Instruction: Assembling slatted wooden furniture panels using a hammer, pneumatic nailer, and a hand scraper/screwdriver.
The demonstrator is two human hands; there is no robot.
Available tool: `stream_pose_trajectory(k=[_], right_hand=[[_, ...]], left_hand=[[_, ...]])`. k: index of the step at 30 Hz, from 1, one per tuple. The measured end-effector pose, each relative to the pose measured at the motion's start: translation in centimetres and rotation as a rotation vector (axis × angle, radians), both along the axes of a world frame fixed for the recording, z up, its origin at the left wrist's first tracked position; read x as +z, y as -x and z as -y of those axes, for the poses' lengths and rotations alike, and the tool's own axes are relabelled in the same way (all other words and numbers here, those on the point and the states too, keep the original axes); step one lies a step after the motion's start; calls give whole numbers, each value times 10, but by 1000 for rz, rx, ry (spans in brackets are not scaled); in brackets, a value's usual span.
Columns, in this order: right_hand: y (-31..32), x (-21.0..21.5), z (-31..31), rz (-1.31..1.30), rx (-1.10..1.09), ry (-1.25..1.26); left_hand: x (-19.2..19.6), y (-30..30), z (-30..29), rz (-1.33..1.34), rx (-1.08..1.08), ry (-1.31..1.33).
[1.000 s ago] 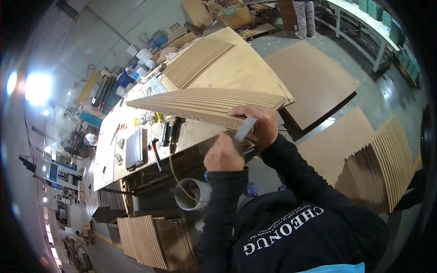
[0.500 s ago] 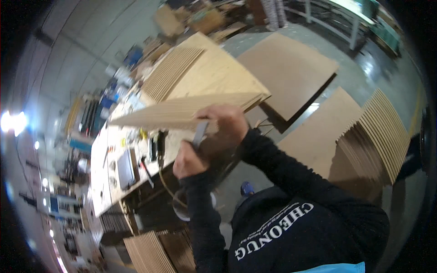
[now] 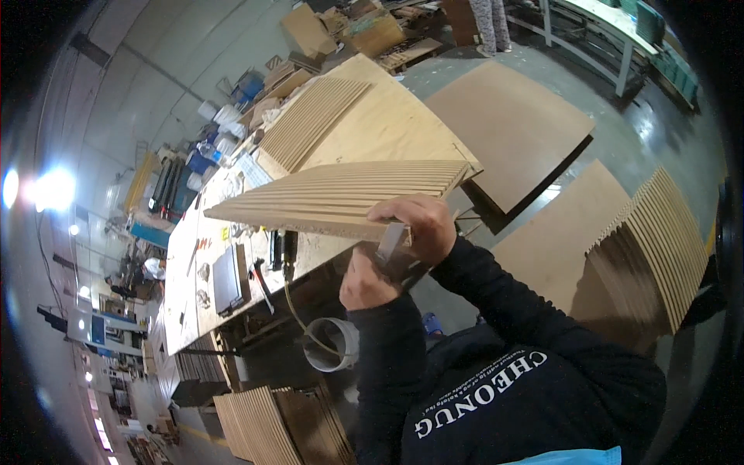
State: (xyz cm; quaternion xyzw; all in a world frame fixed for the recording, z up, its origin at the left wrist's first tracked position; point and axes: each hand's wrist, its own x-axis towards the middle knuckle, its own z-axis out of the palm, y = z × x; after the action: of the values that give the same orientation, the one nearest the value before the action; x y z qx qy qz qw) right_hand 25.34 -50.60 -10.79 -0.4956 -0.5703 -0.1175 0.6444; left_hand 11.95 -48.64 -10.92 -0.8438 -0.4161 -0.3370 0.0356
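Note:
A tan board with parallel grooves is tilted up at the near edge of a plywood-topped table. My right hand is closed at the board's near right corner, its fingers over the edge. Just below, my left hand is closed around a flat grey strip-like tool. The tool's upper end comes close to the board edge and my right fingers; whether it touches the board, I cannot tell. Its exact kind does not show, and my left fingers hide its lower end.
Another grooved board lies on the table's far part. Nearer are a black tool with a hose, a hammer-like tool and a grey flat case. A bucket stands below. Grooved boards lean right; a large brown panel lies beyond.
The view has shifted, so most things sit farther right in it. The board's grooved face shows more fully. My hands keep their hold, and the grey tool leans more to the right.

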Motion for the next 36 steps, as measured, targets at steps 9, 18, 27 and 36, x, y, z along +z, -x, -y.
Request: stream_pose_trajectory(k=[9, 18, 27, 36], right_hand=[[0, 2, 2, 60, 37, 50], [-3, 12, -3, 62, -22, 74], [6, 21, -17, 29, -207, 144], [10, 12, -11, 63, -157, 102]], left_hand=[[-10, 33, -37, 145, 66, 101], [-39, 40, -99, 294, 84, -78], [-22, 16, -151, 360, 218, -828], [-1, 77, -155, 208, -23, 30]])
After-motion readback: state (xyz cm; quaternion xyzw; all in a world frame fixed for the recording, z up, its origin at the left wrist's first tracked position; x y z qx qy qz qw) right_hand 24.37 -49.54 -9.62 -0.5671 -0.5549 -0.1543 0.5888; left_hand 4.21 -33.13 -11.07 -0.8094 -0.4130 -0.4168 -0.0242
